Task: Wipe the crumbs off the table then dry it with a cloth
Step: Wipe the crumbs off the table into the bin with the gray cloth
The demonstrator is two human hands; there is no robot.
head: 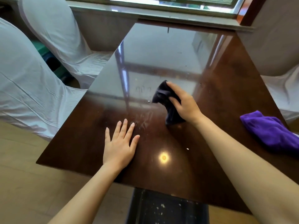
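- Head view: a glossy dark brown wooden table filled most of the frame, mirroring a window on its far half
- The right hand pressed a crumpled dark navy cloth onto the middle of the tabletop, fingers and thumb clamped around it
- The left hand lay flat on the near part of the table, palm down, fingers spread apart and holding nothing
- Smeared wet streaks showed between the two hands
- A small pale crumb sat just left of the dark cloth; another lay nearer the person
- A folded purple fluffy cloth rested at the table's right edge, well apart from both hands
- White fabric-covered chairs stood to the left
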